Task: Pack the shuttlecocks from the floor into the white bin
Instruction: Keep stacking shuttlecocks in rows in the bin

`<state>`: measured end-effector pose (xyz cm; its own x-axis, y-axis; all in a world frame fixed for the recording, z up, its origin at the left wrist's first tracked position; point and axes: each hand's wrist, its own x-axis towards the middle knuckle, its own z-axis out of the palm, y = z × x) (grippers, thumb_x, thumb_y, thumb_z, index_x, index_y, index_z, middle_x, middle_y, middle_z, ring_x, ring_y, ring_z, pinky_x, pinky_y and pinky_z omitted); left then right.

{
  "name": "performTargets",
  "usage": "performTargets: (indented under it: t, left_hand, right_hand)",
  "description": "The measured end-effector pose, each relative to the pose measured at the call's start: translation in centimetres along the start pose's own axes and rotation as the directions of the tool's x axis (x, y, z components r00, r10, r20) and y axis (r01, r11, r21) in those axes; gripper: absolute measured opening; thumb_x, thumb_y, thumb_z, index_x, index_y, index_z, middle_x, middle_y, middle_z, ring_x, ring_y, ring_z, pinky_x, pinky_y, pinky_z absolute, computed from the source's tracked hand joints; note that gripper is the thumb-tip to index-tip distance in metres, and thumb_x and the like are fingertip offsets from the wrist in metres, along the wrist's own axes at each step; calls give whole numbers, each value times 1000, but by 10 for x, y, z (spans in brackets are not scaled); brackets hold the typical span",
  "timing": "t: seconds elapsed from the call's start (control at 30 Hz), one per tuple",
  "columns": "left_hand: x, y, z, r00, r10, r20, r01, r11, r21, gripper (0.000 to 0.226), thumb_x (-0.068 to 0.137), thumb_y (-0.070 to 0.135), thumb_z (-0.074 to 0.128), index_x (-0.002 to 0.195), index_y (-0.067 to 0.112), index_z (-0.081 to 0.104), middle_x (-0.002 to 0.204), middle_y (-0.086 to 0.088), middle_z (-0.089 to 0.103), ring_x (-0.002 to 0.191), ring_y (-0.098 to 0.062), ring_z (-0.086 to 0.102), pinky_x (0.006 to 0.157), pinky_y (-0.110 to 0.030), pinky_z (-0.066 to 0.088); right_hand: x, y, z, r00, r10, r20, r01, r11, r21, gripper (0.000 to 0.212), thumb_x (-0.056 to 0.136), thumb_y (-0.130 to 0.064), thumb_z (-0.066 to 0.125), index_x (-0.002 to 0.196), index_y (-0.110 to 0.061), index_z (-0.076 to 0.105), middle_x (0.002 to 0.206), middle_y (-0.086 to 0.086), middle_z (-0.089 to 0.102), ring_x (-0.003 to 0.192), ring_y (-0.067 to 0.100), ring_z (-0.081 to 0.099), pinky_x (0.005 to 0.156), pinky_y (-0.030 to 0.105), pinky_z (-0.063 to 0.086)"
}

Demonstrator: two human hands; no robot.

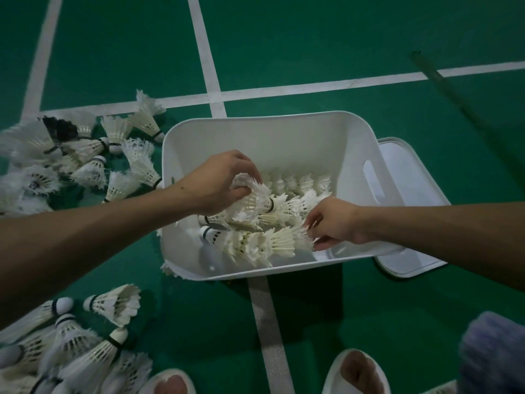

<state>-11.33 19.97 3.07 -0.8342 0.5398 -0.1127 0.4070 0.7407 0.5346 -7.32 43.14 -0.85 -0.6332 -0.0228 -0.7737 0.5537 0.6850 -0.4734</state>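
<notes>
Badminton ct, green floor, wht lines

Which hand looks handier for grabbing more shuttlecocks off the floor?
Probably the left hand. The floor shuttlecocks lie left of the white bin, though it must first release its held shuttlecock. The right hand is across the bin, pinching a stacked row.
</notes>
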Motion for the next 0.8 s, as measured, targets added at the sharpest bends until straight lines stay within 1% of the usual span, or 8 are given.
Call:
performTargets:
  t: [0.2, 0.37, 0.5, 0.57, 0.6, 0.67, 0.73, 0.8]
  left_hand:
    - [4, 6, 2, 1000, -5, 2, 5, 1000, -3, 20, 89, 19, 64, 108, 25, 68, 125, -1, 55, 91, -8, 43, 85, -21, 33]
    - [5, 8, 3, 999, -39, 33, 39, 999, -5, 24, 89, 21, 63, 113, 23, 66, 123, -3, 55, 87, -10, 43, 81, -21, 32]
    - [7, 9, 4, 996, -77, 36, 77, 997, 1, 26, 89, 23, 63, 115, 23, 64, 121, -5, 56, 84, -11, 43, 77, -20, 30]
    - [7, 10, 5, 995, -98, 33, 98, 995, 2, 27, 89, 24, 62, 117, 23, 63, 121, -5, 56, 84, -11, 42, 76, -20, 29]
    - [8, 12, 6, 994, -108, 32, 108, 994, -1, 28, 90, 24, 62, 118, 22, 63, 121, -5, 57, 84, -11, 42, 76, -20, 30]
    - [9, 15, 7, 992, -125, 33, 125, 992, 0, 31, 90, 24, 61, 121, 19, 62, 123, -5, 58, 87, -11, 42, 78, -20, 31]
    - [10, 20, 8, 990, -136, 42, 137, 991, -7, 33, 90, 24, 61, 122, 17, 61, 123, -5, 60, 90, -12, 46, 78, -20, 31]
    - [11, 24, 9, 988, -144, 54, 147, 988, -50, 31, 89, 25, 62, 119, 17, 63, 121, -4, 63, 91, -13, 49, 78, -22, 33]
  right_hand:
    - [10, -2, 17, 999, 35, 17, -36, 996, 86, 19, 87, 16, 56, 83, -3, 61, 84, 14, 59, 64, 23, 62, 64, 35, 60]
    - [9, 3, 13, 999, 45, -5, -45, 993, 105, 9, 84, 12, 64, 90, 6, 64, 87, 16, 66, 68, 26, 68, 66, 36, 61]
    - [-4, -3, -8, 1000, 2, -17, -4, 993, -118, 7, 81, 1, 72, 87, 5, 71, 90, 16, 71, 70, 26, 72, 66, 31, 61]
    - [-16, -13, -18, 990, -129, -56, 109, 956, -271, 12, 82, -9, 75, 89, 0, 71, 85, 12, 72, 71, 24, 73, 67, 32, 61]
    - [-23, -19, -21, 965, -242, -103, 195, 921, -337, 19, 80, -18, 77, 92, -5, 70, 85, 7, 72, 70, 21, 72, 68, 31, 60]
    - [-36, -34, -22, 843, -513, -160, 423, 817, -391, 41, 72, -32, 83, 105, -20, 63, 99, -3, 68, 79, 11, 69, 73, 27, 58]
    - [-43, -43, -19, 676, -729, -106, 627, 645, -437, 60, 66, -35, 86, 118, -25, 57, 117, -5, 57, 93, 8, 61, 79, 22, 53]
    - [-40, -44, -15, 566, -824, -9, 697, 485, -529, 56, 68, -32, 85, 117, -22, 60, 124, -1, 50, 100, 12, 54, 81, 23, 49]
